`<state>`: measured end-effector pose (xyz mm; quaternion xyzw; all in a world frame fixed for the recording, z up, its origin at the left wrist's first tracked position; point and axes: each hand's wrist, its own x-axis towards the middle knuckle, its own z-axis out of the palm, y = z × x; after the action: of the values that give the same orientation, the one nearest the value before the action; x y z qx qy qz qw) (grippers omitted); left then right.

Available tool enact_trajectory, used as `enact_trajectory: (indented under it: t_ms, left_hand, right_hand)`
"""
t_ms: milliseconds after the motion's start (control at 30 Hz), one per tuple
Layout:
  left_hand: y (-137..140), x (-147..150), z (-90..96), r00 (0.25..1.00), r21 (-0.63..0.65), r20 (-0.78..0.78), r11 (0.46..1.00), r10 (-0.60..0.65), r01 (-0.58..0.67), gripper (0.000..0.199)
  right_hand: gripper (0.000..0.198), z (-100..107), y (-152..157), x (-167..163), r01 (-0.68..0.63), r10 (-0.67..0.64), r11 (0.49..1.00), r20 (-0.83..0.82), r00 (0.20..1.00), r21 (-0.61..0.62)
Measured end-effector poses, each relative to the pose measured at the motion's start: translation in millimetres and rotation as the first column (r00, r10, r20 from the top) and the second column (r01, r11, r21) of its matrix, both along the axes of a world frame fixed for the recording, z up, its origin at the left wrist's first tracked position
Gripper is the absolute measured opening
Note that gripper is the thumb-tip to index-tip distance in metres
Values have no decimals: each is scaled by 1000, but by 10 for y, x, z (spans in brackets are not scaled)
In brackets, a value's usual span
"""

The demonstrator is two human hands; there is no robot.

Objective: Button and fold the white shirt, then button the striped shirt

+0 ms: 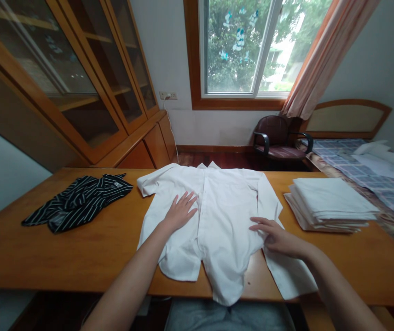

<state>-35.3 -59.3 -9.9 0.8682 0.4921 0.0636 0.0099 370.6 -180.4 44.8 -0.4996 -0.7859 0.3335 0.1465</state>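
Note:
A white button-up shirt lies spread on the wooden table, its collar toward the far edge and its hem toward me. One front tail droops at the near edge. My left hand rests flat on the shirt's left half, fingers spread. Over on the right side, my right hand touches the shirt's edge by the sleeve; its index finger is stretched out and the other fingers are bent and partly hidden. The right sleeve runs down past this hand to the table's near edge.
On the table, a crumpled black striped garment lies left and a stack of folded white cloth sits right. Beyond stand an office chair, a bed and a glass-door cabinet.

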Motion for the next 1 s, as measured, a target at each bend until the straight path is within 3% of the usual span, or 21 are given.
enact_trajectory:
  t_ms: [100,200,267,367,433,567,667,800,867,933,1000]
  left_hand:
    - [22,-9,0,1000,-1,5,1000,15,-15,54]
    - [37,-12,6,1000,-6,5,1000,29,-29,54]
    - [39,-9,16,999,-11,4,999,31,-31,54]
    - [35,-6,31,1000,-15,1,999,30,-30,54]
    - [34,-6,34,1000,-12,-2,1000,27,-27,54]
    - [39,-17,19,1000,1,-3,1000,20,-20,55]
    - [42,-30,-5,1000,27,5,1000,2,-2,54]
    - [43,-40,-28,1000,35,11,999,-6,5,54]
    - [46,-43,-36,1000,40,17,999,-5,4,54]
    - [49,-46,-42,1000,47,21,999,-4,3,54]
    - [53,-49,-47,1000,49,21,999,-4,3,54]
  right_hand:
    - [71,-104,-28,-107,-27,10,986,104,994,166]
    - [50,-163,-14,-295,-59,24,939,106,994,338]
    - [35,-169,7,-401,-68,46,922,64,997,382]
    - [29,-121,50,-474,6,12,941,-52,999,338]
    - [27,-56,99,-478,143,-107,955,-149,983,259]
    - [25,80,244,-500,431,-379,891,-288,880,145]
    - [27,115,343,-572,527,-477,835,-272,836,156]
    - [26,36,391,-644,521,-479,814,-210,852,256]
    - [26,-26,378,-636,511,-477,760,-190,858,401]
    - [27,-76,344,-598,527,-516,660,-187,836,536]
    - [29,-100,290,-540,559,-565,588,-199,801,584]
